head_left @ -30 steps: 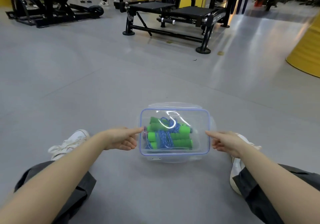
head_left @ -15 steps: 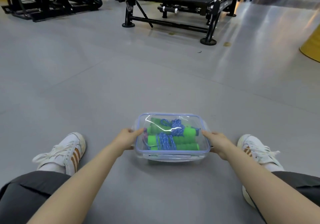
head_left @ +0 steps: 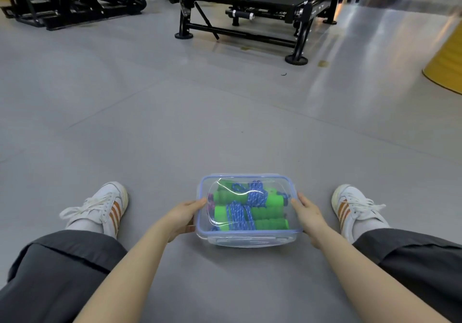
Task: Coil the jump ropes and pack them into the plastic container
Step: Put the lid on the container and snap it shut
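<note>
Clear rounded-rectangular container [head_left: 250,240]; left hand [head_left: 183,216], right hand [head_left: 308,214], each grip clamped on it

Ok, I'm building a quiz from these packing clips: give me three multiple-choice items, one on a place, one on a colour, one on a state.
1. Where is the plastic container?
A) on a bench
B) on the floor between the left sneaker and right sneaker
C) on the person's lap

2. What colour are the jump rope handles?
A) red
B) green
C) yellow

3. What state is the lid in?
A) lying beside the container
B) held up in the air
C) on the container

Answers: 1 B, grey floor shows all round it; 2 B, green shows through the clear lid; 3 C, its blue rim sits on the container, which the left hand and right hand hold.
</note>
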Demonstrator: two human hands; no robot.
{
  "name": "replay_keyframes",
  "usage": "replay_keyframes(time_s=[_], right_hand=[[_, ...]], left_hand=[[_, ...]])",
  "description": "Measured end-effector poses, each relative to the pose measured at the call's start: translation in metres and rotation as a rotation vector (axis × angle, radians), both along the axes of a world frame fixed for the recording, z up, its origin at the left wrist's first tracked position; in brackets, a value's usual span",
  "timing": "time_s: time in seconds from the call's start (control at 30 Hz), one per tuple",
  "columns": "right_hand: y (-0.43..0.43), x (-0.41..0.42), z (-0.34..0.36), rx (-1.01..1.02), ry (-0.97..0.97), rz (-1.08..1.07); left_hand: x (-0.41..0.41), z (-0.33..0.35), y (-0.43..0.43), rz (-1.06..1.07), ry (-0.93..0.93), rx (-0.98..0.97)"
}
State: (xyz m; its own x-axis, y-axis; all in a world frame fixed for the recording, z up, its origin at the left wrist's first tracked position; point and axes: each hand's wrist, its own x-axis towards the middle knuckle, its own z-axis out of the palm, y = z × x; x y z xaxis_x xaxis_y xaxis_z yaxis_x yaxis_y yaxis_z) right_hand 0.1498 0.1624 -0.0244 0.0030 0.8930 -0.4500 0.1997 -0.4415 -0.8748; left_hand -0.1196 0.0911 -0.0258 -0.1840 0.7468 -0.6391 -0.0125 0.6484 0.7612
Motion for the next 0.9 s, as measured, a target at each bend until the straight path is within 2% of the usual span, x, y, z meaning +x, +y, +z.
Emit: replay_keyframes(time_s=[0.1,0.23,0.3,0.53,0.77,0.9], right_hand=[[0.0,-0.008,-0.006,0.026,-0.128,-0.005],[0.002,-0.007,-0.025,0.061,-0.267,0.009],[0.001,-0.007,-0.026,0.088,-0.293,0.033],[-0.002,-0.012,-0.022,0.176,-0.244,-0.001],[0.004,-0.008,-0.03,0.141,-0.194,-0.044],[0.012,-0.008,-0.027,0.115,-0.228,-0.026]], left_hand=[[0.008,-0.007,-0.002,0.087,0.162,0.065],[0.027,-0.023,-0.007,0.262,0.539,0.23],[0.036,-0.021,-0.01,0.356,0.645,0.298],[0.041,-0.025,-0.008,0.457,0.476,0.368],[0.042,-0.026,-0.006,0.513,0.39,0.405],[0.032,-0.024,-0.001,0.559,0.124,0.345]])
